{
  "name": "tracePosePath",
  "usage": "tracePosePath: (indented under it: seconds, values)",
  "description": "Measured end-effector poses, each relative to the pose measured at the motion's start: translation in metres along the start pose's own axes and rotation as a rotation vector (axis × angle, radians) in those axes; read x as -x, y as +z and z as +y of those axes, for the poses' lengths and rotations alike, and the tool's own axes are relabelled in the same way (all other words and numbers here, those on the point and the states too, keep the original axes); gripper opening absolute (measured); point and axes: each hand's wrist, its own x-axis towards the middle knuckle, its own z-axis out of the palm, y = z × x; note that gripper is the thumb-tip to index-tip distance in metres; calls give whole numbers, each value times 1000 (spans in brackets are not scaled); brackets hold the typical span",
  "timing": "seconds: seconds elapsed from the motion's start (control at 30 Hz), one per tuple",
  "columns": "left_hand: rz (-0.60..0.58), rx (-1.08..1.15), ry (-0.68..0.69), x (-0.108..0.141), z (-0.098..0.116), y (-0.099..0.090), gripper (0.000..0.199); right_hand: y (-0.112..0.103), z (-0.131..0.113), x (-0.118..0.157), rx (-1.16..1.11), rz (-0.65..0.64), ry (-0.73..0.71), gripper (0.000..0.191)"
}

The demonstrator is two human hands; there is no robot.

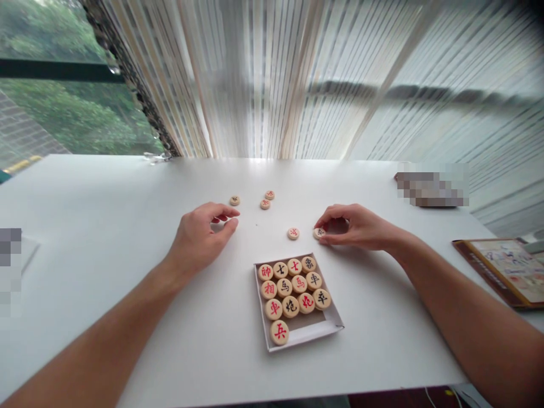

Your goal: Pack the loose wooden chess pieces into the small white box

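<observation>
My right hand (pixel 355 226) pinches a wooden Chinese chess piece (pixel 318 233) with a black character, at the table surface. Just left of it lies a piece with a red character (pixel 293 233). My left hand (pixel 208 232) hovers over the table, thumb and fingers apart, holding nothing. Beyond its fingertips is a black-character piece (pixel 234 200). Two red-character pieces (pixel 265 204) touch each other farther back. Between my forearms sits a shallow white box (pixel 312 330) with rows of red and black pieces; its front row has a single red piece (pixel 279 332) at the left.
The white table (pixel 106 226) reaches to a striped curtain (pixel 255 85) and a window. At the right lies a brown-edged flat case or book (pixel 501 266). A blurred-out dark object (pixel 431 190) rests at the back right, another pale item (pixel 25 249) at the left edge.
</observation>
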Motion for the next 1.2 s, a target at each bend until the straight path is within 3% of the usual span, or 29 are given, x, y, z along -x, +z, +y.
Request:
tracePosePath:
  seconds: [0.13,0.3,0.47,0.53,0.63,0.9,1.2]
  values:
    - [46,66,111,7,7,4,16,6,2,-1,-42,45,29,36]
    - [120,160,412,28,31,2,11,11,8,-2,-106,142,71,38]
    - [-25,345,692,49,59,6,12,18,3,-1,-192,227,58,36]
    - [-80,369,737,54,63,11,13,24,-4,0,-272,235,36,35]
    - [-98,395,681,54,60,14,13,34,-18,5,-392,224,-14,30]
    - [7,339,279,40,49,5,14,55,-51,18,-597,244,-78,28]
    - [-143,411,274,47,58,10,10,71,-70,28,-636,209,-186,29]
